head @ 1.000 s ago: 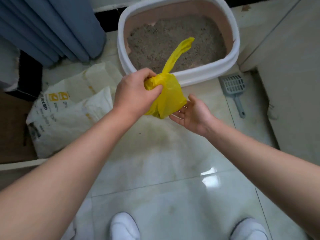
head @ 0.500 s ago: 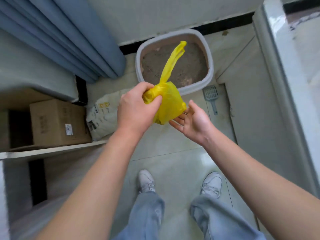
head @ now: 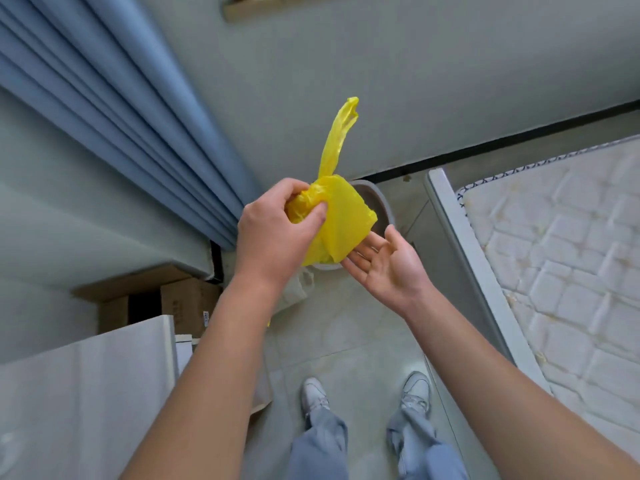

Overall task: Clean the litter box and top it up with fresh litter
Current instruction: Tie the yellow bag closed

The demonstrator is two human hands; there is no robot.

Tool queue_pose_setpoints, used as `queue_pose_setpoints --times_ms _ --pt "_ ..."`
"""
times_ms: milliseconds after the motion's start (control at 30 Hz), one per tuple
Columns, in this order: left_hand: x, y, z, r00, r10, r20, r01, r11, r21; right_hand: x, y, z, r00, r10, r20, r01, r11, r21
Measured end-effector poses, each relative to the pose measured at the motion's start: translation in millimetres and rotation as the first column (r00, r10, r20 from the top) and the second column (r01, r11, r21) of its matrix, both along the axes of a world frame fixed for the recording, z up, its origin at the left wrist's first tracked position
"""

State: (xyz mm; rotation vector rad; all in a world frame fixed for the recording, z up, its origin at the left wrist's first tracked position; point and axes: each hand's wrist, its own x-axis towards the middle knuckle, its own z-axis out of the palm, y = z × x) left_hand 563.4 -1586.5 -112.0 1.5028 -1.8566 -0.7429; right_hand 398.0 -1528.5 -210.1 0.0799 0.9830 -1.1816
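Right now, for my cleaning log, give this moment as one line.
left hand: grip shut on yellow bag | right hand: open, palm up under bag | litter box: on floor behind, mostly hidden

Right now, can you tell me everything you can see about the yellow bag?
The yellow bag looks like thin, crinkly plastic, bright and a little see-through. It is bunched up, not spread flat. One long twisted strip, maybe a handle, sticks up above it. The left hand is closed around its bunched top and holds it in the air, above the floor and in front of the litter box. Its lower edge hangs onto the fingertips of the open right hand. What is inside cannot be seen.
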Motion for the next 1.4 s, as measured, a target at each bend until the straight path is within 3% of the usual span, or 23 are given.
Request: queue_pose_setpoints --times_ms 367,600,767,900,1100,1400 --pt "56 52 154 0.988 -0.049 -0.145 0.036 0.995 -0.094 56 54 155 0.996 -0.086 -0.021 0.082 0.984 -0.155" --pt "77 77 182 0.989 0.087 -0.117 -0.106 0.98 -0.168 85 43 187 0.98 0.124 -0.157 -0.147 0.979 -0.144" --pt "75 95 189 0.95 0.299 -0.091 -0.311 0.928 -0.206 82 32 191 0.919 0.308 -0.247 -0.346 0.929 -0.128" --pt "76 118 185 0.865 0.488 -0.112 -0.501 0.847 -0.179 80 31 190 0.839 0.461 -0.288 -0.507 0.855 -0.107" --pt "86 184 186 0.667 0.737 -0.111 -0.744 0.648 -0.163 101 49 195 0.677 0.661 -0.324 -0.718 0.689 -0.098" --pt "121 331 213 0.343 0.929 -0.143 -0.927 0.309 -0.213 184 143 216 0.353 0.85 -0.392 -0.935 0.312 -0.166"
